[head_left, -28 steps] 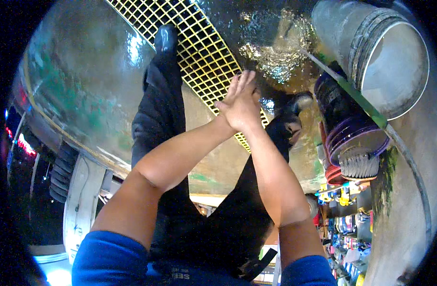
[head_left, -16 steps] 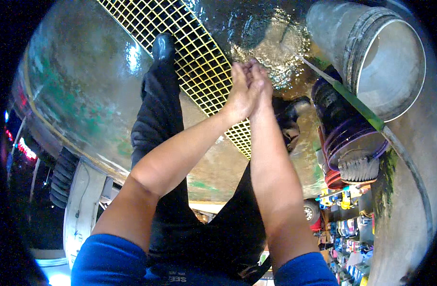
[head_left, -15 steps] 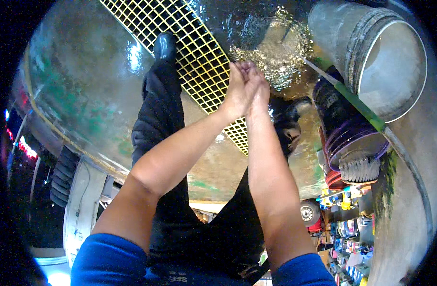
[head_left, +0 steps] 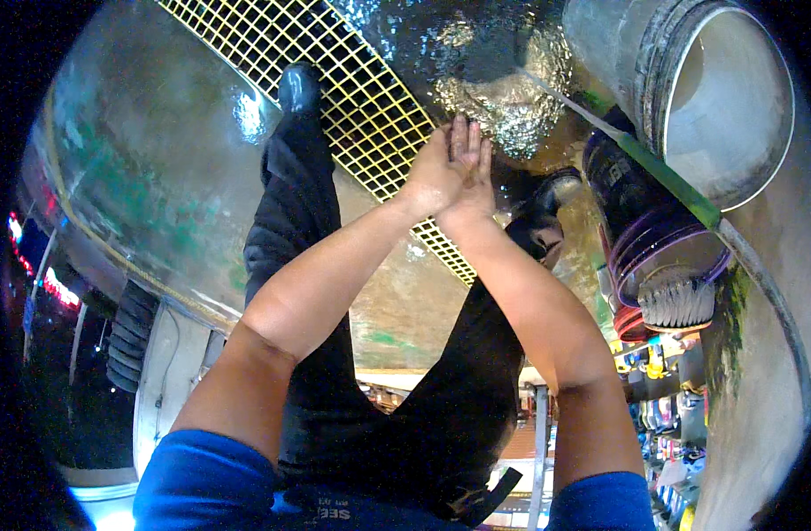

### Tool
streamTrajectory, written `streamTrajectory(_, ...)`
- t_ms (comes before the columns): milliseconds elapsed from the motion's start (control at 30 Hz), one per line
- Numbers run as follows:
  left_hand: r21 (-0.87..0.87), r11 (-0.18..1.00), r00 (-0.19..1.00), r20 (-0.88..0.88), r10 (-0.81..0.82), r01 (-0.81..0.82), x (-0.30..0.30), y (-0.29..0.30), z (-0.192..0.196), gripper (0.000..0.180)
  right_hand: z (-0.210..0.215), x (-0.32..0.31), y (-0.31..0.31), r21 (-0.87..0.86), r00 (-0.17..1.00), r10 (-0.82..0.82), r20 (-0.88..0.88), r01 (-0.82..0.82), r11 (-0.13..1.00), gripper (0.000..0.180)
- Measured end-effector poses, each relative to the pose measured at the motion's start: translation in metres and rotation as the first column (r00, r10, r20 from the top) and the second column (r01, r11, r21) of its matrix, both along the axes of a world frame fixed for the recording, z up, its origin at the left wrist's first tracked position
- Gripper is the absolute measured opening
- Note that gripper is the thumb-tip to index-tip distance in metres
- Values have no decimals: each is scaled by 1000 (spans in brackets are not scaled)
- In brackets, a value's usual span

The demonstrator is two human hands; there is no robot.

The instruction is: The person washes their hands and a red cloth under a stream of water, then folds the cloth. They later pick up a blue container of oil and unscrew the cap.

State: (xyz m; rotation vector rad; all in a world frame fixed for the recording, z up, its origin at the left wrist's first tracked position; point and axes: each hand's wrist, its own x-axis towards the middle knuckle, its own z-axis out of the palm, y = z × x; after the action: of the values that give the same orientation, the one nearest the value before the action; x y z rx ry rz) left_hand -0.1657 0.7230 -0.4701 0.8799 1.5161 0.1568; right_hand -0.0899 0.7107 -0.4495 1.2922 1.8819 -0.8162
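My left hand [head_left: 430, 175] and my right hand [head_left: 473, 188] are pressed together in front of me, above the floor grate and beside splashing water. Both look wet, and no tool shows in either. Several fingers of the right hand stretch out flat, away from me. The left hand lies across the right palm, its fingers mostly hidden in the overlap. Just beyond them, rippling water [head_left: 503, 93] spreads over the floor. A hose [head_left: 764, 283] with a green section [head_left: 667, 181] ends in a thin tip pointing at that water.
A yellow grate [head_left: 370, 111] crosses the wet floor between my dark shoes [head_left: 299, 87]. To the right stand a large grey bucket [head_left: 653, 66] and a dark bucket with a purple rim [head_left: 622, 265]. A bristle brush [head_left: 680, 296] sits by the purple rim. Shelved goods are at lower right.
My hands have slid against each other, and the right fingers now show more stretched out. My right elbow has swung outward to the right. The view has shifted slightly.
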Motion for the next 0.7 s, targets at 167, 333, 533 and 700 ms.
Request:
streamTrajectory(167,-506,748,876,-32,481,-429,-16,24,-4,38,27,-11,12,-65,993,-43,-107,36,997,64)
streamTrajectory(333,53,985,938,-318,-138,163,10,6,16,82,2,-4,12,-17,988,118,-104,-120,993,64)
streamTrajectory(533,-366,930,999,34,-28,39,-8,26,4,96,3,6,-12,-21,958,-137,-253,136,990,62)
streamTrajectory(700,-291,902,926,299,-230,318,-11,44,17,116,9,15,7,-66,991,23,-128,-32,997,62)
